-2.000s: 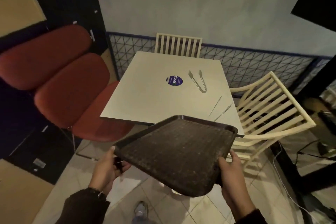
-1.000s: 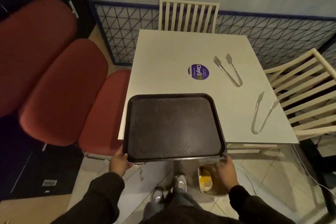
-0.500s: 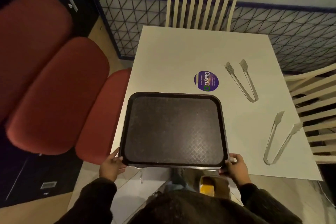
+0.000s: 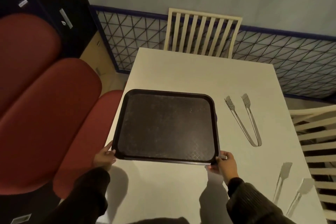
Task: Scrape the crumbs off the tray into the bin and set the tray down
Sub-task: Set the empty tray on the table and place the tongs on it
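A dark brown tray (image 4: 167, 125) with a textured bottom lies flat over the white table (image 4: 181, 71), near its left edge. A few pale specks show on its right half. My left hand (image 4: 104, 156) grips the tray's near left corner. My right hand (image 4: 224, 163) pinches the near right corner, thumb on the rim. The bin is out of view, hidden below the table.
Two metal tongs lie on the table: one pair (image 4: 243, 118) right of the tray, another (image 4: 291, 187) at the near right corner. Cream slatted chairs stand at the far side (image 4: 201, 32) and the right (image 4: 320, 142). Red padded seats (image 4: 47, 114) line the left.
The tray has gone from tilted above the floor to level over the table, and moved further in, covering the round purple sticker. Both hands kept their hold on its near corners.
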